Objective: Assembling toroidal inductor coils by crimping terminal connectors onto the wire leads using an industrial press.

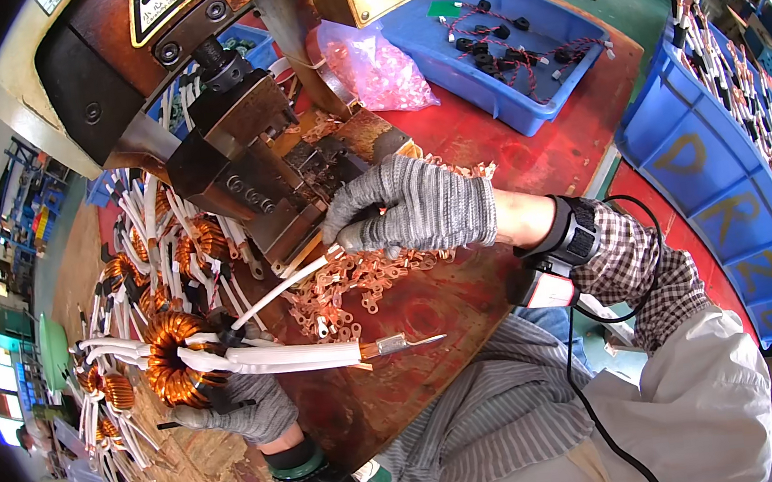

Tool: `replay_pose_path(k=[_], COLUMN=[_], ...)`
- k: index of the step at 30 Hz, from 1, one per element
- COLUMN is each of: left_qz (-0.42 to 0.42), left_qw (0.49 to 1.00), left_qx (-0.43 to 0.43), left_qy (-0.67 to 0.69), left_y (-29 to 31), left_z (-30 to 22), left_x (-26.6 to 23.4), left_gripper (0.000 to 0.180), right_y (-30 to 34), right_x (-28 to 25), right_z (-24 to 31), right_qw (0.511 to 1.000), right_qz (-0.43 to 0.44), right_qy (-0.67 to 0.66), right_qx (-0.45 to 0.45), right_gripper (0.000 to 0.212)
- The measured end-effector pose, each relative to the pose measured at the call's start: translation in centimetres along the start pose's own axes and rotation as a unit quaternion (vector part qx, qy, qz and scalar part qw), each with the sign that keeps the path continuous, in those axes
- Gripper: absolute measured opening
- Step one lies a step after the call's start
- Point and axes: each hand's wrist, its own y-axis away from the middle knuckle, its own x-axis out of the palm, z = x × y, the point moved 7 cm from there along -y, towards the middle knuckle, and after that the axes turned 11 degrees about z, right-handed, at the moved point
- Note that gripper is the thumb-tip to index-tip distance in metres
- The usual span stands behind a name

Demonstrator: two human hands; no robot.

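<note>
At frame centre, pinches white lead (279,290) beside press (250,175) with right hand (420,204), apparently steadying its tip, while grasping copper coil (164,363), left of centre, from below with left hand (257,408), seemingly bearing its weight.

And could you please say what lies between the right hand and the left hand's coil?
In the head view, a thin white lead slants between the coil and right hand, beside copper terminals.

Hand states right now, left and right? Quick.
Left hand: holding the coil, fingers mostly hidden behind it.
Right hand: closed, pinching the thin white lead near its copper end.
</note>
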Motion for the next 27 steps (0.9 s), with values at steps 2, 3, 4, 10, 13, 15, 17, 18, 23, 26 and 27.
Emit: replay_pose_path(k=[2, 3, 4, 10, 13, 15, 17, 18, 23, 26, 27], left_qz=[0.063, 0.063, 0.035, 0.027, 0.049, 0.143, 0.105, 0.019, 0.05, 0.044, 0.044], left_qw=[0.994, 0.994, 0.997, 0.998, 0.997, 0.982, 0.991, 0.999, 0.994, 0.994, 0.994], left_qx=[-0.034, -0.032, -0.025, -0.033, -0.045, -0.057, -0.022, 0.025, 0.052, 0.041, 0.037], left_qy=[0.085, 0.083, 0.069, 0.055, 0.042, 0.107, 0.083, -0.034, -0.076, -0.09, -0.092], left_y=[0.1, 0.0, 0.0, 0.2, -0.3, -1.1, -2.3, -2.5, -3.1, -3.2, -3.2], left_z=[0.6, 0.4, 0.4, 0.8, 1.2, 1.5, 1.5, 1.0, 0.9, 0.9, 1.0], left_x=[0.9, 0.9, 0.8, 1.0, 2.1, 3.5, 2.7, 1.8, 1.6, 1.8, 1.8], left_gripper=[0.092, 0.092, 0.092, 0.092, 0.087, 0.083, 0.079, 0.077, 0.075, 0.08, 0.08], right_y=[-0.2, -0.2, -0.2, -0.2, -0.5, -1.1, -1.5, -1.7, -3.1, -4.3, -4.5], right_x=[0.3, 0.4, 0.2, -0.1, -0.4, -1.2, -2.4, -2.5, -3.6, -4.3, -4.5], right_z=[-0.3, -0.3, -0.3, -0.2, -1.6, -1.7, -2.2, -2.3, -2.6, -3.4, -3.5], right_qw=[0.999, 0.996, 0.989, 0.988, 0.957, 0.965, 0.958, 0.958, 0.958, 0.948, 0.947], right_qz=[-0.001, -0.012, -0.023, -0.012, 0.013, -0.004, -0.031, -0.031, -0.083, -0.084, -0.082], right_qy=[-0.019, -0.075, -0.13, -0.14, -0.287, -0.257, -0.276, -0.275, -0.272, -0.304, -0.307], right_qx=[-0.029, -0.046, -0.061, -0.059, -0.043, -0.047, -0.07, -0.07, -0.042, -0.043, -0.043], right_gripper=[0.019, 0.017, 0.015, 0.017, 0.016, 0.017, 0.019, 0.019, 0.018, 0.019, 0.018])
